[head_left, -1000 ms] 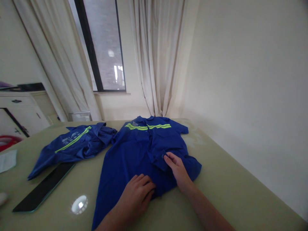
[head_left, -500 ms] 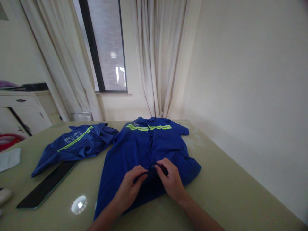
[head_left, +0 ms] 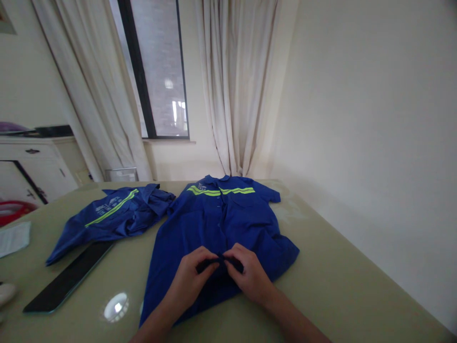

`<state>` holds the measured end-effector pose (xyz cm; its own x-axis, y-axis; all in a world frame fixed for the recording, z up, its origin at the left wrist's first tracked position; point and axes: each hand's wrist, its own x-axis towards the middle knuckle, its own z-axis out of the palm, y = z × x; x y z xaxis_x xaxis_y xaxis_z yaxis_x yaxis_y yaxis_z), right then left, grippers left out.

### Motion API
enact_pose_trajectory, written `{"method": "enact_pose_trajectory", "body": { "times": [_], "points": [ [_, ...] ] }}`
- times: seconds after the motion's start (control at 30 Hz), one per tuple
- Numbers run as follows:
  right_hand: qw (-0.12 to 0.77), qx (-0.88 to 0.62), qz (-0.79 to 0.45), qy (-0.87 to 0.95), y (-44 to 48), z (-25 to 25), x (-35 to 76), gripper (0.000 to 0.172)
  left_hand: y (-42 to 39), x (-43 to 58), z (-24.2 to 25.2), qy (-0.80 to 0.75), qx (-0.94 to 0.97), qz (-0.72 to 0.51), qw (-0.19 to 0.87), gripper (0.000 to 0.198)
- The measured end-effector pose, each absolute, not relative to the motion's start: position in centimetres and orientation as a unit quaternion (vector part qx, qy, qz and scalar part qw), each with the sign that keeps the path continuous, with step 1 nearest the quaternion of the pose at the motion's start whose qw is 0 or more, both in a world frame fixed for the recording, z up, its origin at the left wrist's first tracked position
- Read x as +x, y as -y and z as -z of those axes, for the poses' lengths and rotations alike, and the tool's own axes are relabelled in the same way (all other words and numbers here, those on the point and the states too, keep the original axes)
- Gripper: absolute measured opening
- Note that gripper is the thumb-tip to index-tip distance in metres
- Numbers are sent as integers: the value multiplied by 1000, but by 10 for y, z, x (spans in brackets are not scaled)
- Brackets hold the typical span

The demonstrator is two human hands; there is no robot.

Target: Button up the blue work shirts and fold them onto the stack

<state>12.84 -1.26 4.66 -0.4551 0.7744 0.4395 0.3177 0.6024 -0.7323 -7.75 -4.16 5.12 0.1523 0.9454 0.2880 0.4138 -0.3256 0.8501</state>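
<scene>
A dark blue short-sleeved shirt [head_left: 200, 224] with yellow-green stripes across the chest lies face up on the table, collar toward the window. Near its lower front, my left hand [head_left: 191, 274] pinches one front edge between thumb and fingers. My right hand [head_left: 248, 271] pinches the facing edge close beside it, and the fingertips almost meet over the placket. Whatever sits between the fingertips is too small and dark to make out. Some buttons show higher up the placket. Left of this shirt lies a second blue shirt [head_left: 124, 214], crumpled.
The greenish table [head_left: 332, 286] reaches the wall on the right. A long black flat object [head_left: 67, 281] lies partly under the crumpled shirt. Papers [head_left: 14, 238], a red basin [head_left: 16, 212] and a pale object [head_left: 6, 291] are at the left. Curtains hang behind.
My right hand has moved slightly left and down, bringing its fingertips to those of my left hand. The round button seen between them before is now hidden.
</scene>
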Motion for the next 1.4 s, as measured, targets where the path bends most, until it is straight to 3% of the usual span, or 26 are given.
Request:
{"method": "enact_pose_trajectory", "body": {
  "times": [0.1,0.47,0.67,1.0,1.4],
  "points": [
    [386,-332,-285,812,11,-45,129,14,43,-75,-52,-504,694,-426,288,8],
    [335,-290,-236,865,14,-48,137,30,41,-74,-48,-523,655,-401,369,12],
    [350,-293,-251,853,14,-46,136,28,39,-74,-47,-523,625,-422,398,20],
    [372,-365,-413,746,10,-50,132,19,32,-75,-35,-515,639,-399,409,23],
    [375,-358,-476,710,11,-49,133,13,35,-73,-39,-508,644,-401,408,12]
  ]
}}
